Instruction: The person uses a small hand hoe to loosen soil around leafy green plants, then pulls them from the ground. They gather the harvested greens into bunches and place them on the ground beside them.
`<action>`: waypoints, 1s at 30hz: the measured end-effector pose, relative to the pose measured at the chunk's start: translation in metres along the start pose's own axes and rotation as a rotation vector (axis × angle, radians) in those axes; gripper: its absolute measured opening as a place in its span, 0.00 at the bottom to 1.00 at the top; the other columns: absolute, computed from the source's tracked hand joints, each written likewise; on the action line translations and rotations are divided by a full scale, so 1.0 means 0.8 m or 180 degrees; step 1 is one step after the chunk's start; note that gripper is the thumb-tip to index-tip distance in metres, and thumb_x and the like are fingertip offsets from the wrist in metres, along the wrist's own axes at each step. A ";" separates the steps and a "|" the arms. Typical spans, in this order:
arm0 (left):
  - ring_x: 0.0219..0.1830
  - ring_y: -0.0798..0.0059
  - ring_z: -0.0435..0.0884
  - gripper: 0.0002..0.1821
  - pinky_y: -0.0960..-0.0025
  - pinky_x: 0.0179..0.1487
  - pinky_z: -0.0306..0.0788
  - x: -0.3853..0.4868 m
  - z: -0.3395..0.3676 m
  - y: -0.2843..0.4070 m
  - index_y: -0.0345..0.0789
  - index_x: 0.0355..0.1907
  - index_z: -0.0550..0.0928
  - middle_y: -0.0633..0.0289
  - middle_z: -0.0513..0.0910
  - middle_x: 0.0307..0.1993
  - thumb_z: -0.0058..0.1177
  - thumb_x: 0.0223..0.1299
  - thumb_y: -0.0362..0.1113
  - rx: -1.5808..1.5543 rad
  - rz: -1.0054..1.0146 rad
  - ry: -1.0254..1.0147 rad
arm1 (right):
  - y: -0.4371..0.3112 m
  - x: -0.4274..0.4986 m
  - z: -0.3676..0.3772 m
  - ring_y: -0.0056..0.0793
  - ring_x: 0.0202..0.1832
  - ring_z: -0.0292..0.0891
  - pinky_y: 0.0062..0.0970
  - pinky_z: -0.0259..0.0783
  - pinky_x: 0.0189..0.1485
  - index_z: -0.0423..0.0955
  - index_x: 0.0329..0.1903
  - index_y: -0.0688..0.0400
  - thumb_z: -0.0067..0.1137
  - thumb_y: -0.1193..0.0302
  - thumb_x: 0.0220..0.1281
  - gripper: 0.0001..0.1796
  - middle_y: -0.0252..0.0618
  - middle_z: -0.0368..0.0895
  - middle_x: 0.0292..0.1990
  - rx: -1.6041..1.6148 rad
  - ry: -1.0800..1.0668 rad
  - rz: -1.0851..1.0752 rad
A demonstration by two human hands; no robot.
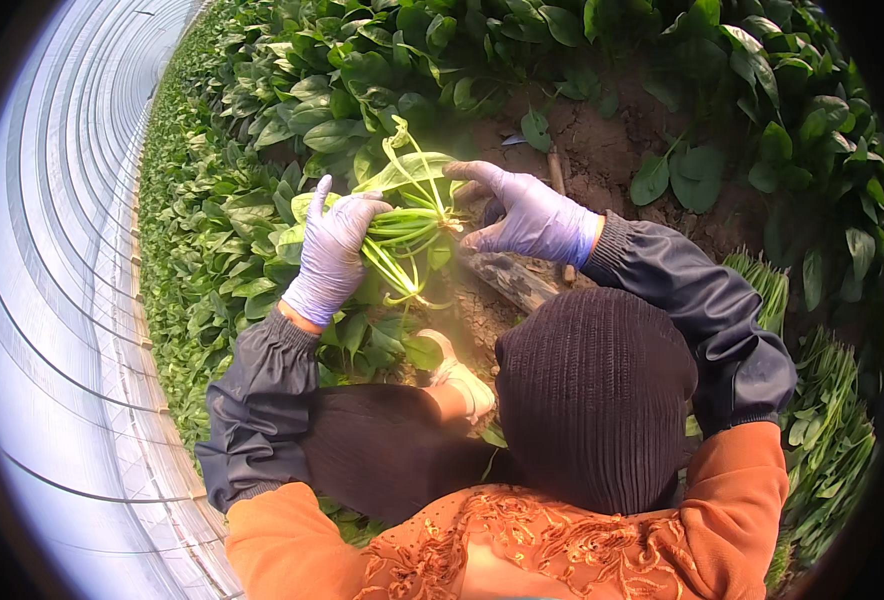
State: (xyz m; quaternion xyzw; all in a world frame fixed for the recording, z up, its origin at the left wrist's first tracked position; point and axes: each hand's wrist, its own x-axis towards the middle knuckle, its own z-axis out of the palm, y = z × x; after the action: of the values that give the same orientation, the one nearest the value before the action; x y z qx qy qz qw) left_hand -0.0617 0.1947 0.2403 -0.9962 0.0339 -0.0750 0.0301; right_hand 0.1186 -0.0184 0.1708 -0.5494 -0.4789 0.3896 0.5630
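My left hand (333,251), in a thin purple glove, grips a bunch of spinach (404,225) by its green stems. The root end of the bunch points right, and a few pale, limp stems stick out above and below. My right hand (536,214), gloved alike, is beside the root end with thumb and fingers apart. Its index fingertip meets the edge of a leaf at the top of the bunch. Something dark shows under the right palm, too shaded to identify.
Dense spinach plants (262,135) grow ahead and left. A wooden handle (557,172) lies on bare soil (592,142) beyond a weathered piece of wood (509,277). Cut spinach is piled (824,442) at right. My shoe (464,379) stands below the bunch. Plastic tunnel sheeting (59,300) curves along the left.
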 end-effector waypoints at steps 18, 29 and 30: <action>0.52 0.62 0.79 0.22 0.41 0.72 0.49 -0.126 -0.125 0.032 0.41 0.48 0.76 0.62 0.81 0.45 0.58 0.46 0.26 0.0522 -0.0523 0.1592 | -0.201 -0.034 0.093 0.17 0.28 0.75 0.20 0.74 0.32 0.79 0.39 0.67 0.62 0.75 0.57 0.09 0.34 0.81 0.27 -0.0574 -0.0163 0.0531; 0.54 0.66 0.79 0.20 0.42 0.74 0.45 -0.141 -0.140 0.035 0.42 0.47 0.76 0.65 0.82 0.46 0.58 0.47 0.26 0.0549 -0.0460 0.1484 | -0.200 -0.030 0.130 0.33 0.32 0.80 0.31 0.75 0.39 0.82 0.38 0.62 0.65 0.67 0.54 0.12 0.43 0.84 0.31 -0.0960 -0.0382 -0.0255; 0.54 0.66 0.80 0.20 0.41 0.74 0.45 -0.143 -0.138 0.034 0.42 0.47 0.76 0.65 0.82 0.46 0.59 0.47 0.27 0.0531 -0.0472 0.1525 | -0.201 -0.035 0.129 0.33 0.33 0.80 0.31 0.75 0.40 0.82 0.38 0.61 0.65 0.64 0.53 0.14 0.42 0.85 0.31 -0.1177 -0.1034 0.0240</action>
State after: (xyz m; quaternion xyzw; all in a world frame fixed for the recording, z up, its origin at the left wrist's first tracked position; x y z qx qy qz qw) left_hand -0.1927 0.1698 0.3307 -0.9438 -0.0394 -0.3132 0.0977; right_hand -0.0022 -0.0352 0.3208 -0.5908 -0.6054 0.3993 0.3536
